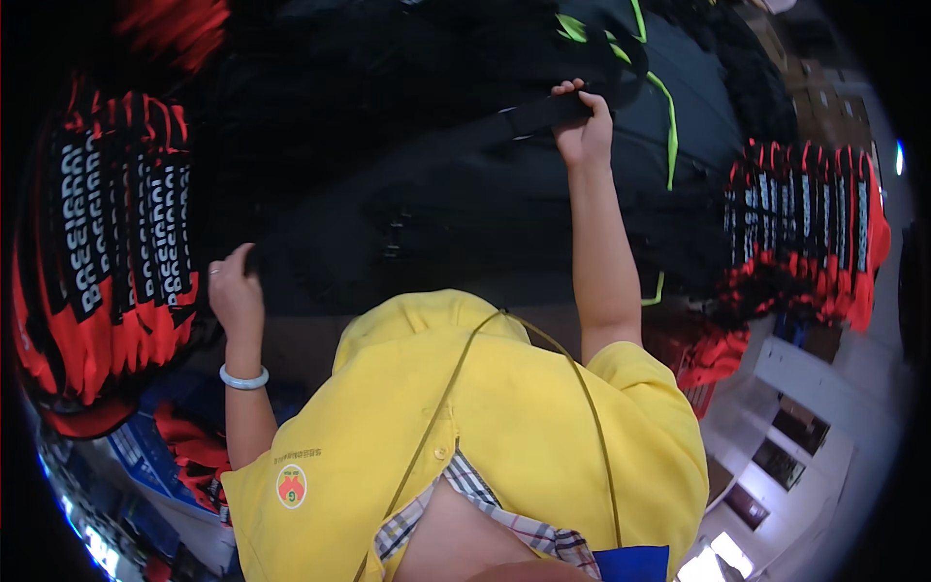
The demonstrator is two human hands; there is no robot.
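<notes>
Head view: two bare hands work on one large black fabric item with lime-green piping [465,194], which fills the middle of the picture and is the landmark here. The right hand [584,131] sits near its upper right part, fingers curled and pressed together around a black webbing strap [529,116] that runs leftward from the fist across the fabric. The left hand [236,289] is at the lower left edge of the black fabric item, fingers bent and pinching that edge; the fingertips are partly hidden in the dark cloth, so how many grip it cannot be told. One pale jade-coloured bangle [242,378] circles the left wrist.

Two stacks of red fabric pieces with black and white lettered bands flank the black fabric item: one stack [112,242] just to its left, touching its edge near the left hand, and one stack [810,233] to its right, well apart from the right hand. Three lime-green stripes show at the item's upper right. The person's yellow short-sleeved shirt [504,427] lies below the item, close against its lower edge. Open room shows only between the two forearms, on the dark cloth itself; both sides are hemmed in by the stacks.
</notes>
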